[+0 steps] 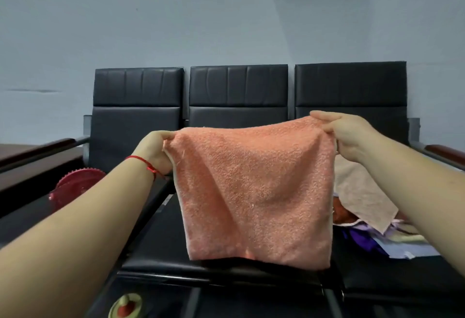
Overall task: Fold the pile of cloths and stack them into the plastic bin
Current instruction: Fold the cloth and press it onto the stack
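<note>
I'm looking at a waiting room or office lobby: three joined black padded seats (237, 96) with metal armrests (83, 139) stand against a plain wall (176, 15).

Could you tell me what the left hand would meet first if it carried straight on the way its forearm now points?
Probably the black padded backrest of the middle seat, behind the hanging salmon-pink terry cloth whose corner the left hand pinches; depth is unclear.

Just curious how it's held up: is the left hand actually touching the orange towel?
Touching. The head view shows the left hand pinching the orange towel at its upper corner.
</note>
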Demonstrator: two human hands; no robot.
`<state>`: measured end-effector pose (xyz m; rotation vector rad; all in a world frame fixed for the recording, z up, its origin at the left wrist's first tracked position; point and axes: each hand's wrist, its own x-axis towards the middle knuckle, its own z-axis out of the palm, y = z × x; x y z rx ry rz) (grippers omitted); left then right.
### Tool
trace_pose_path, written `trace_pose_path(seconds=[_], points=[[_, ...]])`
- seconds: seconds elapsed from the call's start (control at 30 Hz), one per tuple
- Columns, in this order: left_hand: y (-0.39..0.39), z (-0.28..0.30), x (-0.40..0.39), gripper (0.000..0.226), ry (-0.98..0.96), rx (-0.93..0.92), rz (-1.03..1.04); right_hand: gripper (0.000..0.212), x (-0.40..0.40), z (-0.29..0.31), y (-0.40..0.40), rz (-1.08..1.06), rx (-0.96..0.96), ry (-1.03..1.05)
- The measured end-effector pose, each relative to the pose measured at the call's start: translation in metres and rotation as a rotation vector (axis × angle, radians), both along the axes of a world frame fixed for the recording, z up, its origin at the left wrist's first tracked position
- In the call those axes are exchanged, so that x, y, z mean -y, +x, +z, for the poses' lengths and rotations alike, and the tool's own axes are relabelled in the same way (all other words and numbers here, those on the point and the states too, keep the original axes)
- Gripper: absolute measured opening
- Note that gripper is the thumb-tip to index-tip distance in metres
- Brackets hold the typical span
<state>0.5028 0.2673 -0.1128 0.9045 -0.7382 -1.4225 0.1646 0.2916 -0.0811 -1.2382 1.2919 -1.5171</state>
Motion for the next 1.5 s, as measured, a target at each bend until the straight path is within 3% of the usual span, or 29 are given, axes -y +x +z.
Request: trace_pose_path(seconds=[0.1, 0.2, 0.37, 0.43, 0.5, 0.57, 0.63, 0.73, 0.77, 0.8, 0.87, 0.93, 1.0, 1.03, 1.1, 1.13, 1.17, 1.23, 1.3, 1.37, 1.4, 1.47, 1.5], points=[[0.001, 0.009, -0.001, 0.055, -0.119, 0.185, 0.071, 0.042, -0.005, 0.006, -0.006, 0.009, 0.03, -0.034], [0.004, 0.018, -0.003, 0.041, -0.216, 0.589, 0.1, 0.049, -0.009, 0.011, -0.013, 0.03, -0.066, -0.032], [0.016, 0.034, -0.009, 0.046, -0.312, 1.186, 0.094, 0.08, -0.022, 0.014, -0.014, -0.008, -0.706, 0.067], [0.016, 0.038, -0.012, 0.04, -0.293, 1.278, 0.049, 0.081, -0.027, 0.012, -0.012, -0.058, -0.899, 0.062], [0.013, 0.041, -0.018, 0.025, -0.296, 1.265, 0.049, 0.07, -0.031, 0.01, -0.012, -0.134, -0.996, 0.026], [0.014, 0.043, -0.022, 0.011, -0.306, 1.29, 0.088, 0.041, -0.035, 0.011, -0.014, -0.186, -1.011, -0.011], [0.016, 0.047, -0.027, 0.011, -0.307, 1.387, 0.115, 0.019, -0.04, 0.012, -0.018, -0.227, -1.056, -0.03], [0.023, 0.051, -0.03, 0.022, -0.361, 1.608, 0.2, 0.021, -0.05, 0.013, -0.023, -0.232, -1.099, -0.063], [0.023, 0.052, -0.033, 0.022, -0.385, 1.516, 0.198, 0.025, -0.052, 0.012, -0.024, -0.212, -1.054, -0.062], [0.023, 0.052, -0.036, 0.023, -0.376, 1.279, 0.145, 0.026, -0.056, 0.012, -0.025, -0.179, -0.931, -0.056], [0.021, 0.055, -0.047, 0.03, -0.286, 0.712, -0.072, 0.024, -0.063, 0.014, -0.024, -0.042, -0.502, -0.02], [0.025, 0.054, -0.048, 0.038, -0.237, 0.491, -0.16, 0.039, -0.058, 0.014, -0.027, 0.04, -0.17, 0.013], [0.026, 0.044, -0.045, 0.037, -0.178, 0.581, -0.131, 0.04, -0.049, 0.006, -0.03, 0.021, -0.131, 0.047], [0.027, 0.034, -0.043, 0.036, -0.142, 0.767, -0.076, 0.036, -0.046, 0.0, -0.029, 0.006, -0.19, 0.072], [0.029, 0.012, -0.035, 0.037, -0.085, 1.333, 0.026, 0.03, -0.04, -0.017, -0.027, -0.009, -0.464, 0.167], [0.03, 0.0, -0.03, 0.04, -0.058, 1.533, 0.025, 0.031, -0.037, -0.027, -0.026, -0.004, -0.664, 0.24], [0.032, -0.015, -0.024, 0.042, -0.007, 1.615, -0.011, 0.034, -0.037, -0.038, -0.022, -0.039, -0.889, 0.323], [0.033, -0.049, -0.012, 0.04, 0.139, 1.518, -0.108, 0.043, -0.032, -0.064, -0.016, -0.117, -1.273, 0.39], [0.03, -0.086, -0.002, 0.035, 0.267, 1.139, -0.114, 0.046, -0.016, -0.091, -0.014, -0.068, -1.389, 0.411], [0.021, -0.119, 0.006, 0.034, 0.286, 0.766, -0.081, 0.035, 0.01, -0.12, -0.013, -0.058, -1.235, 0.403], [0.017, -0.133, 0.013, 0.035, 0.268, 0.677, -0.081, 0.033, 0.026, -0.136, -0.011, -0.062, -1.037, 0.444], [0.006, -0.16, 0.029, 0.032, 0.201, 0.718, -0.067, 0.034, 0.051, -0.163, -0.002, -0.06, -0.556, 0.573], [0.001, -0.174, 0.038, 0.035, 0.169, 0.848, -0.051, 0.031, 0.063, -0.178, 0.002, -0.087, -0.465, 0.584]])
